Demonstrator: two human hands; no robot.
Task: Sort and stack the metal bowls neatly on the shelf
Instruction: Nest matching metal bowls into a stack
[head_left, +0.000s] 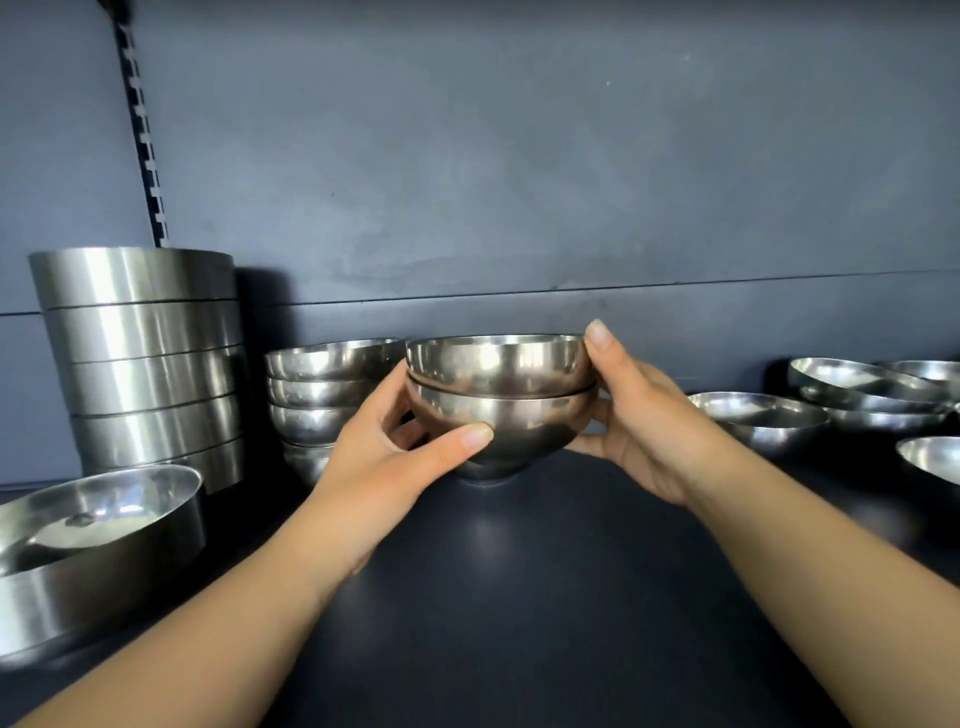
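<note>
We hold a nested pair (500, 400) of round metal bowls between both hands, at the middle of the shelf (519, 597). The left hand (384, 457) grips the pair from its left side, thumb curled across the lower bowl's front wall. The right hand (631, 415) grips from the right, thumb raised against the upper bowl's rim, fingers wrapped beneath. Whether the pair's base touches the shelf or hangs just above it, we cannot tell. The relation that governs the next move: a stack (327, 400) of like bowls stands just beside the pair, to its left and slightly behind, with the left hand's fingers between the two. The left hand is therefore nearer the stack. The pair's rims lie level, its axis upright, so we judge that placing it calls for a lift above the stack's top rim, then a leftward shift. Tins (150, 358) stand farther left; loose bowls (758, 415) lie to the right, unsorted.
</note>
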